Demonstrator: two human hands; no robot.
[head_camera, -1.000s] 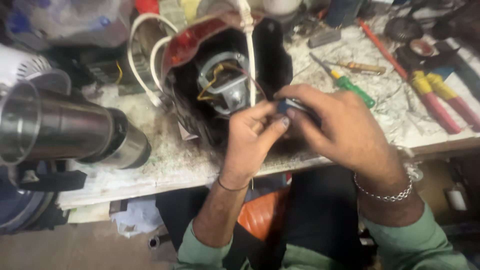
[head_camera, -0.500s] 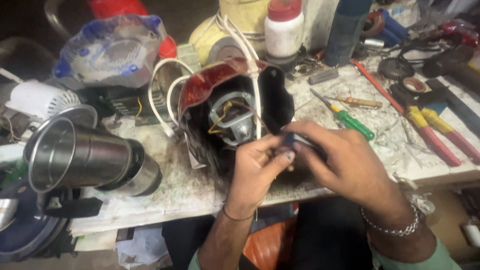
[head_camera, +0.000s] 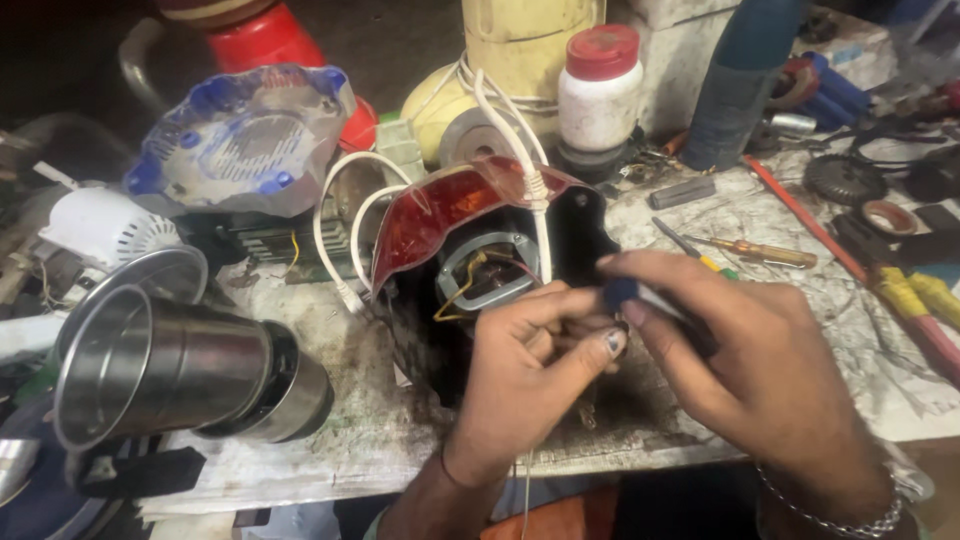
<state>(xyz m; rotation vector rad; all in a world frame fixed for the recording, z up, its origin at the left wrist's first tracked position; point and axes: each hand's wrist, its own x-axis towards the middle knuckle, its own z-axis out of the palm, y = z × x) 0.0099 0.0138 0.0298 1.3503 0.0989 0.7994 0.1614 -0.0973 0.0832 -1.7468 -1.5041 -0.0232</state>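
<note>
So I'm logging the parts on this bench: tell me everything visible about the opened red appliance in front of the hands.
The opened appliance base lies tipped on the stained workbench, with a glossy translucent red shell over a black body. Its open side shows a grey metal motor frame with yellow and red wires. A white cord drapes over it. The left hand and right hand work in front.

A repair workshop: beyond the right hand (head_camera: 760, 370) lie screwdrivers (head_camera: 745, 250) and pliers (head_camera: 915, 300) on a stained workbench (head_camera: 400, 430); under both hands an opened motor housing (head_camera: 480, 260); left of them, a steel jar (head_camera: 170, 365).
</note>
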